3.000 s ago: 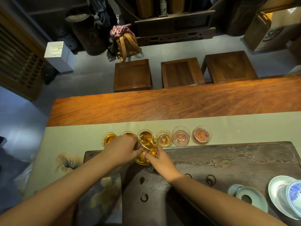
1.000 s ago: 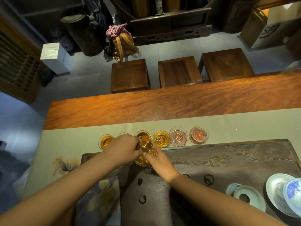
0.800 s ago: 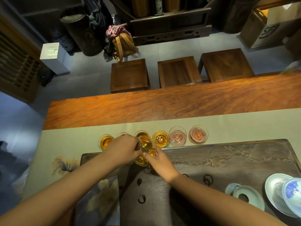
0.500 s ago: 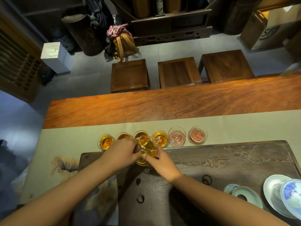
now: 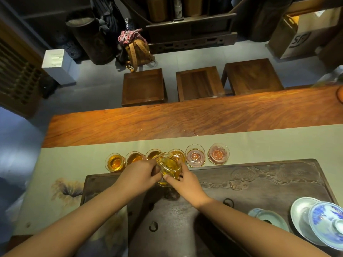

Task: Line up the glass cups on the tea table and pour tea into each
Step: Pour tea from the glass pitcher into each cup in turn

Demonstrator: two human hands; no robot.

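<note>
— Hands?
— My left hand (image 5: 138, 174) grips the glass pitcher (image 5: 169, 168); my right hand (image 5: 185, 182) pinches its other side, tilted above the row.
— Cups?
— Six on the runner (image 5: 259, 145): four filled cups (image 5: 115, 162), amber. Two empty cups (image 5: 195, 157) left, by my judgement.

pitcher (image 5: 169, 168) shifted right, over fourth cup (image 5: 177, 156) | fourth cup filled since start

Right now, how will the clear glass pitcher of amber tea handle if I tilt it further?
Clear glass pitcher looks fragile and smooth, probably slippery. It still holds tea, so likely weighty and sloshing. Both the left hand and right hand hold it.
</note>
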